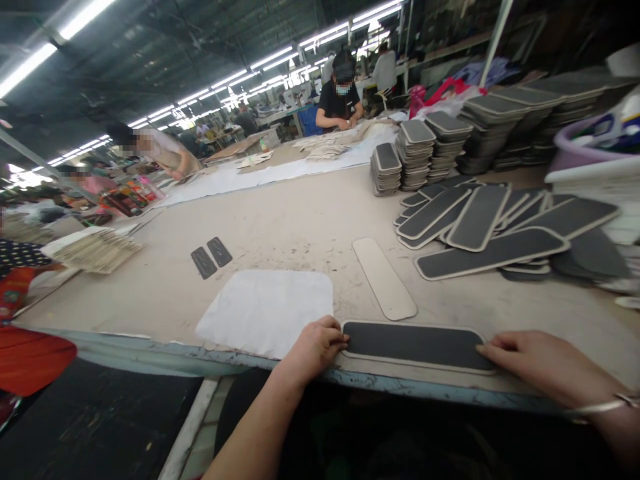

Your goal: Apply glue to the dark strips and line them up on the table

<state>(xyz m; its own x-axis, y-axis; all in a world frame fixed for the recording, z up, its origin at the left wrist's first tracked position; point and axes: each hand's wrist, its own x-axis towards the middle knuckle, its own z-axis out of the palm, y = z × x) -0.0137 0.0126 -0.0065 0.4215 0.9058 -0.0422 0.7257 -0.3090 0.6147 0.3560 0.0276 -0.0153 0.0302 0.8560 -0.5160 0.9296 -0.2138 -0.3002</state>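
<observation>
A long dark pad with a pale rim (415,345) lies flat along the near edge of the worktable (300,227). My left hand (315,347) presses its left end with curled fingers. My right hand (535,363), a bangle on the wrist, holds its right end with the fingertips on top. Just beyond the pad lies a pale pad, face down (384,278). A white sheet (267,311) rests to the left of my left hand.
Loose dark pads (490,230) spread at the right, with tall stacks (415,155) behind them. Two small dark pieces (211,256) lie at mid-left. A person in black (340,100) works at the far end, others at the left.
</observation>
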